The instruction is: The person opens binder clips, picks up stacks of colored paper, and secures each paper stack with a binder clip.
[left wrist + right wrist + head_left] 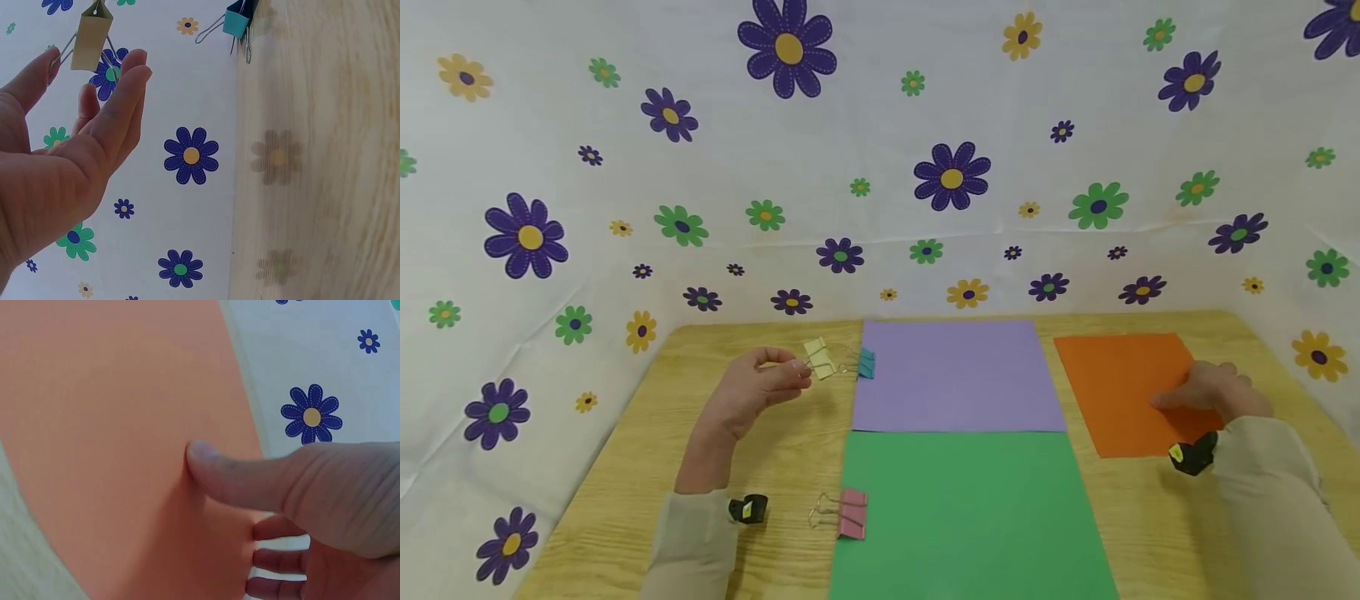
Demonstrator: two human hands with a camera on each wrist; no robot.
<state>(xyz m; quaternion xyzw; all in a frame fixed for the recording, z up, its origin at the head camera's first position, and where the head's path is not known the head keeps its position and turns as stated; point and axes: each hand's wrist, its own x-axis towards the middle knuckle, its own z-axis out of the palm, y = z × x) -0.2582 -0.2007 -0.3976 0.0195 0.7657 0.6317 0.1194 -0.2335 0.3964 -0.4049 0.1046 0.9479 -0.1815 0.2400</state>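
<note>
My left hand (748,396) holds a pale yellow binder clip (819,358) by its wire handles, raised over the wooden table. In the left wrist view the thumb is on one handle of the clip (91,44) and the fingers on the other. My right hand (1217,392) pinches the right edge of an orange sheet of paper (1120,387). Its thumb (215,469) lies on top in the right wrist view, while the other fingertips go out of sight under the edge.
A purple sheet (955,375) carries a teal binder clip (867,363) on its left edge. Nearer lies a green sheet (970,517) with a pink binder clip (853,513) on its left edge. A flower-patterned cloth (880,117) encloses the back and sides of the table (625,467).
</note>
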